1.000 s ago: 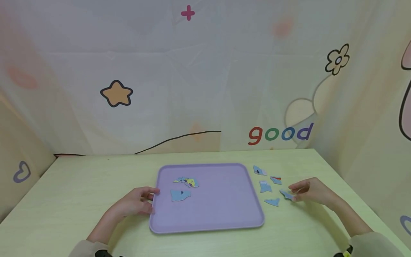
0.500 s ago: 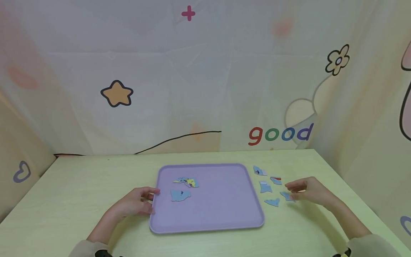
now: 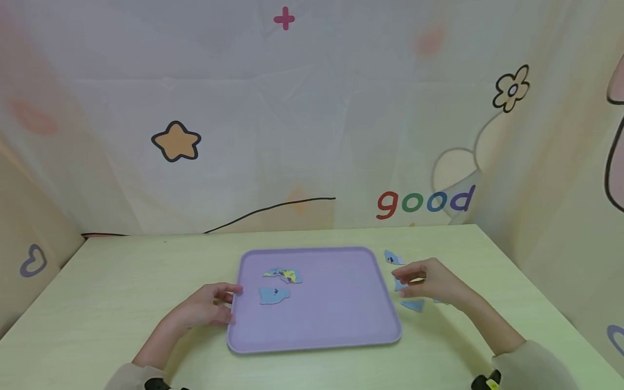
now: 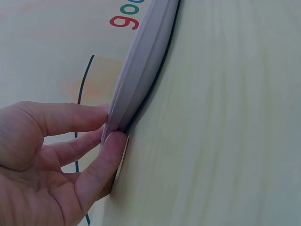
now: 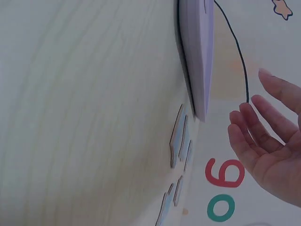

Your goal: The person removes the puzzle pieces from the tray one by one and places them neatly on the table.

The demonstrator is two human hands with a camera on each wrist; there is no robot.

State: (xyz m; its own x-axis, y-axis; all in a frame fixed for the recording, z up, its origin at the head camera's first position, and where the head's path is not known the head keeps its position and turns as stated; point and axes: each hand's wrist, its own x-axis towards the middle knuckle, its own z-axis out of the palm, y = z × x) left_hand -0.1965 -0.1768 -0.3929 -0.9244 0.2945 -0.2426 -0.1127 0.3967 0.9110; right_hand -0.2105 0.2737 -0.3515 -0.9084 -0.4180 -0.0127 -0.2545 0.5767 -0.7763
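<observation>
My left hand (image 3: 207, 305) holds the left rim of a lilac tray (image 3: 336, 303); in the left wrist view its thumb and fingers pinch the tray's edge (image 4: 141, 70). On the tray lie a yellow-and-blue patch of jigsaw pieces (image 3: 287, 275) and a plain blue jigsaw piece (image 3: 274, 296). My right hand (image 3: 434, 281) hovers over loose blue jigsaw pieces (image 3: 413, 305) beside the tray's right side. In the right wrist view that hand (image 5: 273, 146) has bent, spread fingers and nothing between them. The red-striped piece is hidden behind it in the head view.
One loose piece (image 3: 392, 257) lies at the back right of the tray, and another (image 3: 399, 284) shows partly under the right fingertips. The pale wooden table (image 3: 122, 292) extends left and right of the tray. A printed curtain (image 3: 302, 119) hangs behind the table.
My right hand has let go of a blue jigsaw piece on the table and moved left and up, over the other pieces by the tray. The left hand has stayed in place.
</observation>
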